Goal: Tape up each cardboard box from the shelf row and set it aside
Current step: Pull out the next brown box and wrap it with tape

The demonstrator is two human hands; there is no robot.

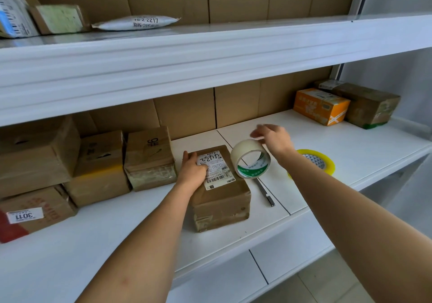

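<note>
Shelf [327, 139]: white; held a row of brown boxes [100, 162] at left, an orange carton [320, 105] and a dark brown box [371, 104] at far right.
Upper shelf [210, 45]: carried a white mailer [136, 22] and labelled parcels [56, 19].
Cardboard box [222, 200]: stood mid-shelf, apart from the row; brown, glossy tape on its front, white label marked 4432 on top.
Tape roll [251, 159]: clear, green-printed core, tilted, resting on the box's right top edge.
Yellow roll [313, 160]: flat on the shelf, right of the forearm.
Knife [265, 191]: lay just right of the box.
Left hand [192, 168]: pressed flat on the label, fingers together.
Right hand [272, 138]: fingers curled at the roll's top; blurred, grip uncertain.
</note>
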